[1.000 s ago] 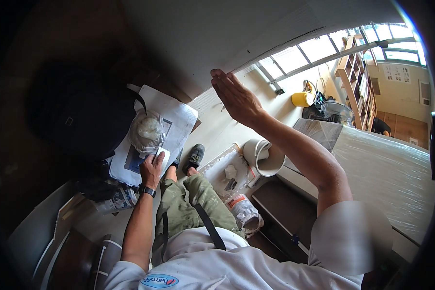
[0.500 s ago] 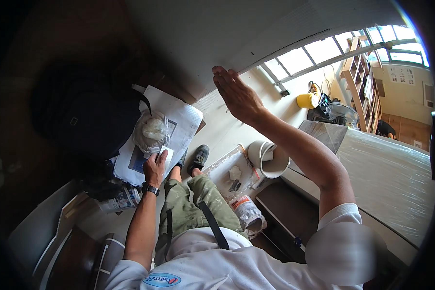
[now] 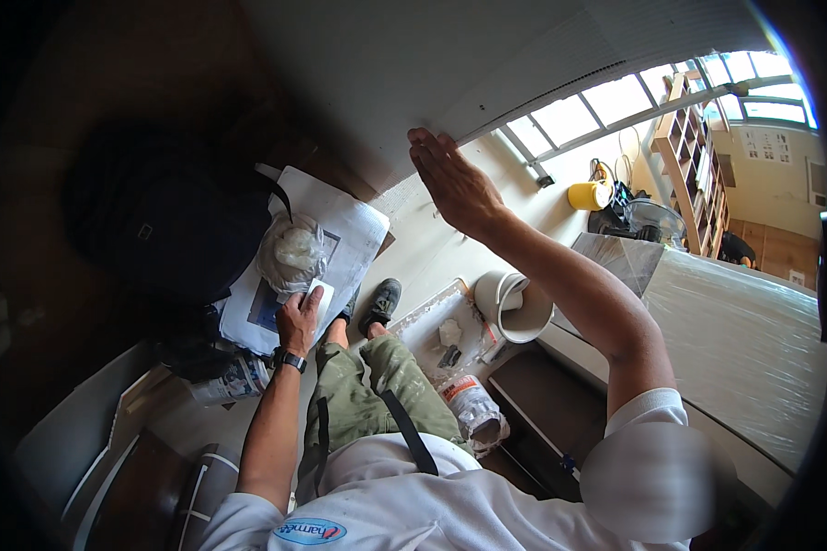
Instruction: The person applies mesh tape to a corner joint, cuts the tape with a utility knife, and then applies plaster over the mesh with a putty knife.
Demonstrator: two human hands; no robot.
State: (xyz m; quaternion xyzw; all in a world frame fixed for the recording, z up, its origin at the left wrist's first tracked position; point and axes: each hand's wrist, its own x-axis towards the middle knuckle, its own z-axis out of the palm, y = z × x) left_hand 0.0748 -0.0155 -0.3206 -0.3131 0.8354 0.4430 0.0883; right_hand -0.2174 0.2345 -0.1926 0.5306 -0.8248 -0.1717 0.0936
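My left hand (image 3: 296, 321) grips a flat white rectangular object (image 3: 318, 299) beside a crumpled pale plastic bag (image 3: 294, 253), which rests on white sheets (image 3: 354, 222) with a dark printed area. My right hand (image 3: 455, 188) is raised, its fingers stretched out close together, with the tips at the pale wall or panel (image 3: 395, 83) above; whether they press on it is hard to tell. A dark backpack (image 3: 156, 220) with a strap lies left of the sheets.
A white bucket (image 3: 524, 326), a messy tray (image 3: 423, 340) and a wrapped can (image 3: 473, 413) stand on the floor. A plastic-covered surface (image 3: 726, 340) is at right; a yellow container (image 3: 588, 196), cables and a wooden shelf (image 3: 685, 174) are behind. A dark pail (image 3: 230, 386) sits lower left.
The whole view has shifted slightly, so things sit a little farther right in it. Both hands keep nearly the same pose, with the white object still in my left one.
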